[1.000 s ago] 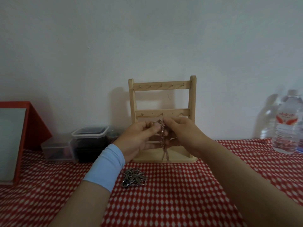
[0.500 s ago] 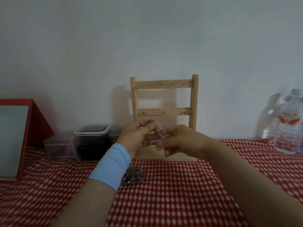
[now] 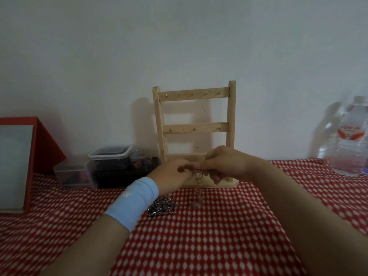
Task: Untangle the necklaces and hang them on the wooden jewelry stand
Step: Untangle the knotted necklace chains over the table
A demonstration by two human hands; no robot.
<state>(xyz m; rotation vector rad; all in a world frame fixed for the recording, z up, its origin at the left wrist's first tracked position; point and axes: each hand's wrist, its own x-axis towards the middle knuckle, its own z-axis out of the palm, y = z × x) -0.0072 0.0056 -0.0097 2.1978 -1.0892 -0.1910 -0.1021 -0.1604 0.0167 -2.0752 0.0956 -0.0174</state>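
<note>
The wooden jewelry stand [image 3: 194, 128] stands upright against the wall, its two hook bars bare. Just in front of its base, my left hand [image 3: 172, 174] and my right hand [image 3: 224, 162] pinch a silver chain necklace [image 3: 197, 188] between them. The chain hangs down from my fingers and its lower end touches the cloth. A heap of tangled silver necklaces with a flower pendant [image 3: 163, 206] lies on the cloth under my left wrist, which wears a light blue band.
A red and white checked cloth [image 3: 199, 246] covers the table. Clear plastic boxes [image 3: 109, 166] sit left of the stand, a red box [image 3: 23, 164] at the far left, and a water bottle [image 3: 350, 142] at the far right.
Both hands have dropped from the stand's middle bar down to its base. The chain now hangs lower, with its end on the cloth.
</note>
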